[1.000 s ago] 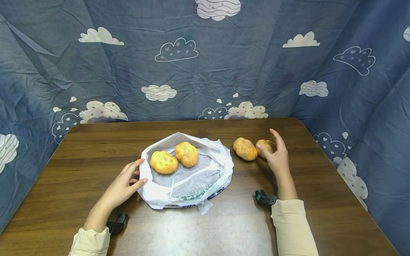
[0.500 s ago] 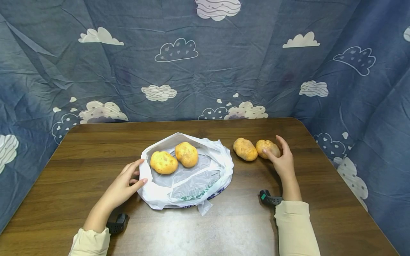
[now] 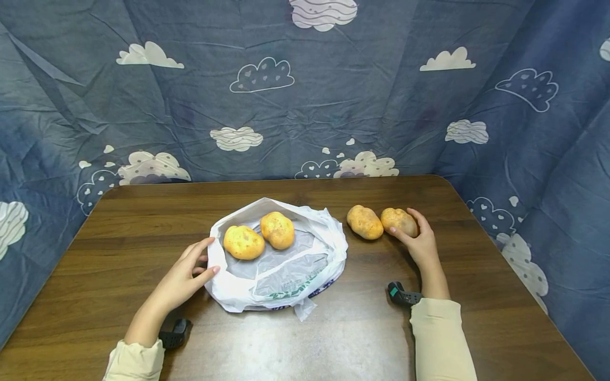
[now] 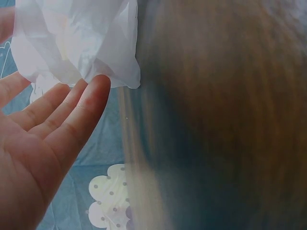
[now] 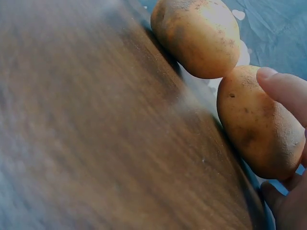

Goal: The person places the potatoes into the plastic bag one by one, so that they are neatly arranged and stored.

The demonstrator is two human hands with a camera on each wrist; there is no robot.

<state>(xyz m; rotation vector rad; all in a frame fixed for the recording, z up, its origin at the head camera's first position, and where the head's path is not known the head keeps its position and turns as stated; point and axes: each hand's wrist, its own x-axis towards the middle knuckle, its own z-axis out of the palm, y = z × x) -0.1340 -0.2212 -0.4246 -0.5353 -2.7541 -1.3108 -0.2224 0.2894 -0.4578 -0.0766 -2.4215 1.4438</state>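
A white plastic bag with green and blue print lies with its mouth spread on the table. Two yellow potatoes rest inside it. My left hand touches the bag's left rim with fingertips and thumb; in the left wrist view its fingers are extended against the plastic. To the right of the bag, two more potatoes lie side by side, touching. My right hand holds the right-hand potato between thumb and fingers, still on the table. The other potato lies just left of it.
The brown wooden table has a far edge close behind the bag and potatoes. A blue cloth with cloud prints hangs behind it and on the right side.
My right hand has shifted right, clear of the gap between the two potatoes, and its fingers have settled around the right-hand potato. The left hand and the bag have stayed put.
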